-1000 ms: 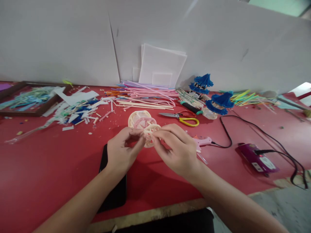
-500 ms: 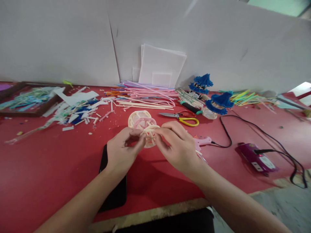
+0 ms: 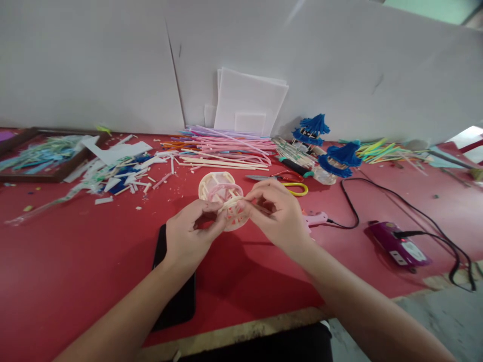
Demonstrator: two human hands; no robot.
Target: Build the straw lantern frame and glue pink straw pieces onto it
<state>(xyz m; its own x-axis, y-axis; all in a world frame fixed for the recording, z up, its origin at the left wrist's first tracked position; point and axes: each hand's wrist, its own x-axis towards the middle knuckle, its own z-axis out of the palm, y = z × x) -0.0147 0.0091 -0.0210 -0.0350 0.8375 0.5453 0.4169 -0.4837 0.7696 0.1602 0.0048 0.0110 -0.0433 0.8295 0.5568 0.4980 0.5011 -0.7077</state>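
Note:
Between my hands is a small round model frame [image 3: 237, 219] made of cream sticks, with rings and spokes. My left hand [image 3: 196, 229] pinches its near left side between thumb and fingers. On the opposite side, my right hand [image 3: 277, 216] has thumb and fingertips closed on the frame's upper rim. Just behind it on the table stands a similar cream and pink round piece [image 3: 217, 183], partly overlapped by the held frame. A black phone [image 3: 177, 301] lies partly under my left forearm. The pink glue gun [image 3: 316, 219] is beside my right hand, mostly hidden by it.
Scissors [image 3: 298, 189] with a yellow handle lie behind my right hand. Pink and cream sticks [image 3: 230, 151] are piled at the wall. Blue-roofed models [image 3: 341, 158] stand right. Scraps [image 3: 128, 173] and a brown tray [image 3: 56, 173] lie left. A purple power box [image 3: 398, 246] trails a black cord.
My right hand has shifted slightly, its fingers lifting and rolling along the frame's rim. The held frame has tilted a little. My left hand keeps its pinch.

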